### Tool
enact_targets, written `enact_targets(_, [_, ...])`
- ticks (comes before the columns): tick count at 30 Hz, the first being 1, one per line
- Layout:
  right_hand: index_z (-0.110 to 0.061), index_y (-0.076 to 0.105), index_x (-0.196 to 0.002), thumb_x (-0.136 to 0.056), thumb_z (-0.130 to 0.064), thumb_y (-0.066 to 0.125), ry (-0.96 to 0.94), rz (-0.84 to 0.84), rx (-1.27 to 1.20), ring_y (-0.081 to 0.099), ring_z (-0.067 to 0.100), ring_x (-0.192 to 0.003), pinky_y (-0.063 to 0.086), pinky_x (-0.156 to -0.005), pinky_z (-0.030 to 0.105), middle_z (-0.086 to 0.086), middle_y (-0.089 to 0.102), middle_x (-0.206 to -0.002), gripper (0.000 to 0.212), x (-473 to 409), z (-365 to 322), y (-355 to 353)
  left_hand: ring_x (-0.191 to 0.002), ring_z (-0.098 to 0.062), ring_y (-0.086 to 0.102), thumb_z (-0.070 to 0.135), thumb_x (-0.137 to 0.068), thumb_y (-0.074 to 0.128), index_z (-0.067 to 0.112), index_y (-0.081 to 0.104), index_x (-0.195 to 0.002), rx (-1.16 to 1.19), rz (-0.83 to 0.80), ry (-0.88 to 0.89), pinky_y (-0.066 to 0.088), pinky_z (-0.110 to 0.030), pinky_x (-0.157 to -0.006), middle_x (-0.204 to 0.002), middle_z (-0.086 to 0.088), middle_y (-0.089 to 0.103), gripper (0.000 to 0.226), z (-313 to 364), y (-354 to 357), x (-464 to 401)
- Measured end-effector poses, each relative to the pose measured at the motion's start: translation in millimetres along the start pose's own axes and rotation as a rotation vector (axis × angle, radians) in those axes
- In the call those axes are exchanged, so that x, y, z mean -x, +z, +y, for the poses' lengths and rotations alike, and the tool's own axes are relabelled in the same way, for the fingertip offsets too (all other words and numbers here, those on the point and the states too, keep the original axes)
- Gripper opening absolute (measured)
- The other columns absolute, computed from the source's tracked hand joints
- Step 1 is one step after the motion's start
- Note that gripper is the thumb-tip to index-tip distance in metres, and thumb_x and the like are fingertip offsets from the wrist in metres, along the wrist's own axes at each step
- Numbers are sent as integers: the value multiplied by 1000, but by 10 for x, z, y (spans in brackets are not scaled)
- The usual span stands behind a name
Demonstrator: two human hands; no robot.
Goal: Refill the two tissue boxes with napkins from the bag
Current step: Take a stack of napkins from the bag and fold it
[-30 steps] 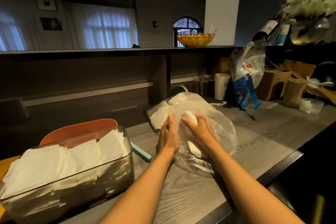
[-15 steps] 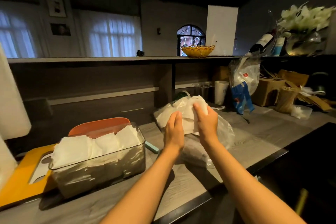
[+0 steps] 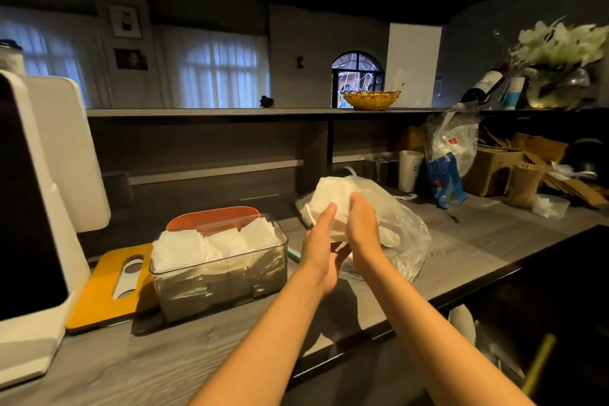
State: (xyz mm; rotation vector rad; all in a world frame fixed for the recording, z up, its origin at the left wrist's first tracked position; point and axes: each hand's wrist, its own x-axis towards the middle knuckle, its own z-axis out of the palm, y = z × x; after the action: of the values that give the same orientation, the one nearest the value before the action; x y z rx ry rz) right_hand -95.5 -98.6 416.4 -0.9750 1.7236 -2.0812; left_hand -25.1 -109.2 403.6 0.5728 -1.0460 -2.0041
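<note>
My left hand [image 3: 321,234] and right hand [image 3: 361,224] clasp a napkin stack [image 3: 333,198] lifted above the bag [image 3: 400,224]; the clear tissue box [image 3: 227,260], already heaped, sits lower left, nearer my left hand

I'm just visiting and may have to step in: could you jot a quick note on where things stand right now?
Left hand and right hand: both hold a stack of napkins between them, lifted above the plastic bag.
Clear tissue box: on the counter left of the hands, lid off, already packed with napkins.
Orange lid sits behind it; the yellow lid lies flat to its left.
Left: place this stack, find and fill the second box (not clearly visible), fit lids.
</note>
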Motion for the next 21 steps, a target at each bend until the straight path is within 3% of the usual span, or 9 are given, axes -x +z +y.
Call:
enact_targets(3, [-23, 50, -108, -102, -25, 44, 64, -81, 79, 53, 6, -79, 42, -51, 10, -8, 54, -95, 9, 152, 15, 17, -109, -27, 64, 33, -95, 64, 17, 57, -131, 74, 107, -6, 52, -48, -100, -116, -10, 69, 40, 18, -75, 124])
enact_targets(8, [-22, 58, -107, -96, -32, 56, 108, -254, 34, 59, 13, -87, 47, -59, 21, -3, 60, -98, 15, 495, -120, -15, -108, -30, 62, 28, -99, 59, 22, 56, -118, 109, 137, 36, 52, -53, -98, -114, -11, 65, 20, 161, -294, 464])
enact_targets(10, [-19, 58, -116, -92, -40, 61, 203, -354, -19, 61, 17, -94, 52, -68, 28, 1, 63, -105, 32, 613, -180, -3, -108, -27, 61, 32, -99, 58, 26, 60, -107, 77, 115, 61, 53, -50, -96, -112, -7, 65, 10, 256, -411, 602])
enact_targets(12, [-19, 60, -124, -85, -50, 67, 303, -493, -118, 64, 26, -107, 54, -91, 44, 7, 67, -116, 50, 707, -193, 31, -107, -23, 62, 36, -98, 58, 29, 63, -109, 11, 118, 98, 54, -43, -91, -112, -5, 69, 15, 339, -536, 738])
enact_targets(14, [-19, 64, -125, -88, -49, 64, 313, -595, -205, 65, 28, -112, 50, -100, 46, 10, 69, -119, 48, 828, -197, 93, -106, -25, 66, 36, -98, 57, 25, 66, -116, -22, 119, 115, 54, -45, -93, -110, -5, 73, 23, 416, -640, 872])
enact_targets(18, [-12, 64, -123, -90, -40, 62, 343, -652, -322, 68, 26, -107, 56, -87, 35, 11, 71, -115, 43, 1130, -287, 309, -104, -27, 68, 26, -100, 55, 24, 67, -101, -5, 122, 162, 52, -49, -99, -102, -6, 75, 12, 602, -874, 1109])
enact_targets(21, [-10, 63, -124, -88, -31, 66, 341, -603, -382, 71, 24, -98, 57, -69, 29, 11, 73, -111, 42, 1300, -294, 476, -106, -23, 66, 23, -100, 56, 26, 64, -105, -45, 128, 207, 52, -43, -98, -108, -3, 72, 10, 715, -1083, 1259])
